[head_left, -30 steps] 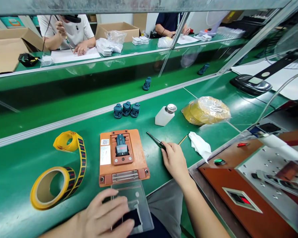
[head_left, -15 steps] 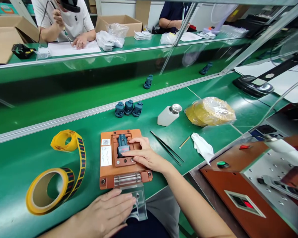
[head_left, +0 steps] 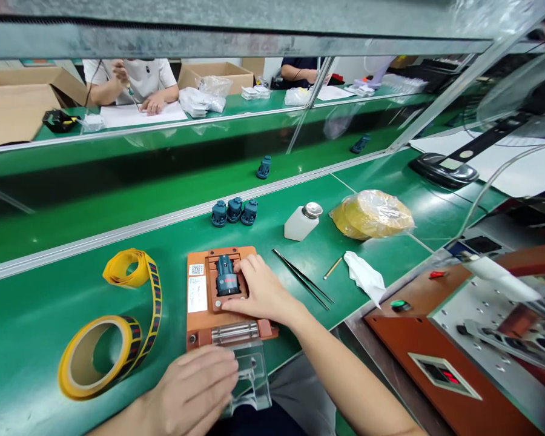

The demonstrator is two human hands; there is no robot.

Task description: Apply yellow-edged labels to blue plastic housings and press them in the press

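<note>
A dark blue battery pack with red lettering sits in the recess of an orange-brown fixture. My right hand reaches over the fixture's right side, thumb and fingers spread. Its thumb rests by the recess's lower edge; the fingertips are beside the pack's upper right, and whether they touch it is unclear. Flat and with straight fingers, my left hand lies against the clear hinged cover, which is swung down towards me. The hand hides part of that cover.
Several blue battery parts stand behind the fixture. A label roll lies left. To the right are tweezers, a dispenser bottle, a cotton swab, a white cloth, wrapped yellow rolls and a machine. Co-workers sit opposite.
My right index finger has lifted off the battery pack, and that hand has opened wider around its right side. My left hand stays on the cover. The camera view has tilted up.
</note>
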